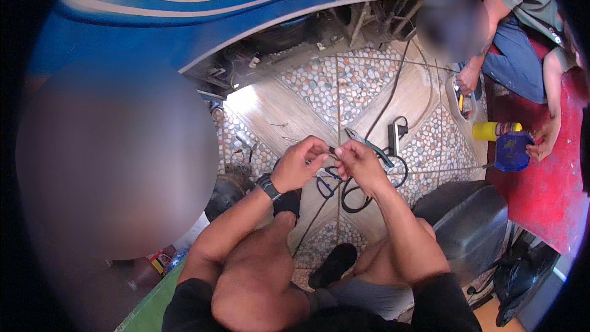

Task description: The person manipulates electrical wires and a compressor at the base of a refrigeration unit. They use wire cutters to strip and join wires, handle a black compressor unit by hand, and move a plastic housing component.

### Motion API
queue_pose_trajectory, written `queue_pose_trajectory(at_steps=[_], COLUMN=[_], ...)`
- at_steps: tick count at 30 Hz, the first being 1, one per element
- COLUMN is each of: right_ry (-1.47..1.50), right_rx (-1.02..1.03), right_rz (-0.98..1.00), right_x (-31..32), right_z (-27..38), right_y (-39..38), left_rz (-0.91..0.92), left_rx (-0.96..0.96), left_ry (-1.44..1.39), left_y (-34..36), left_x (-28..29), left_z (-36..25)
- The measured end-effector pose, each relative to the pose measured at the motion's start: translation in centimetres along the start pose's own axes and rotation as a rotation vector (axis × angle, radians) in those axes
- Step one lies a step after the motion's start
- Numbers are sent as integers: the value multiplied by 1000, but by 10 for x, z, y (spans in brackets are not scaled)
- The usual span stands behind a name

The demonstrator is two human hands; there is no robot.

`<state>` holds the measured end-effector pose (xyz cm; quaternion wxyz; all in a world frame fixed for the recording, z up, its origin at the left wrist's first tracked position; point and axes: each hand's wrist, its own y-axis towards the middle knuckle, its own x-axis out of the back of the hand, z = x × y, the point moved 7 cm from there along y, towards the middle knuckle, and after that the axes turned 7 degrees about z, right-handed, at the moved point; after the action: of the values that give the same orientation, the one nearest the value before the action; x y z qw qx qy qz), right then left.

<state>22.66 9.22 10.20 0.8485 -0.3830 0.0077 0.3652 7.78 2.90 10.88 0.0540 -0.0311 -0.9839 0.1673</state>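
My left hand (pixel 300 165) and my right hand (pixel 359 166) meet above the floor, both with fingers closed on a thin wire with a short dark piece (pixel 332 150) between them; its exact form is too small to tell. Just behind my right hand lie green-and-black pliers (pixel 384 157) and a loop of black cable (pixel 402 181). Beneath my hands is a pair of blue-handled scissors (pixel 326 187). A power strip (pixel 393 141) with a black plug lies to the right.
A blue-white panel (pixel 123 37) spans the top. At right, a co-worker (pixel 516 61) sits on a red platform (pixel 547 197) near a small container (pixel 462 101), a yellow can (pixel 485 131) and a blue dish (pixel 513 150). A black seat (pixel 455 209) is beside my right leg.
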Motion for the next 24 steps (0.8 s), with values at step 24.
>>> queue_pose_trajectory(at_steps=[24], right_ry=[-583], right_rx=[238], right_rz=[19], right_x=[0], right_z=[12], right_y=[6], left_rz=[-35], left_rx=[16], left_ry=[56], left_y=[-7], left_x=[-1], left_z=[13])
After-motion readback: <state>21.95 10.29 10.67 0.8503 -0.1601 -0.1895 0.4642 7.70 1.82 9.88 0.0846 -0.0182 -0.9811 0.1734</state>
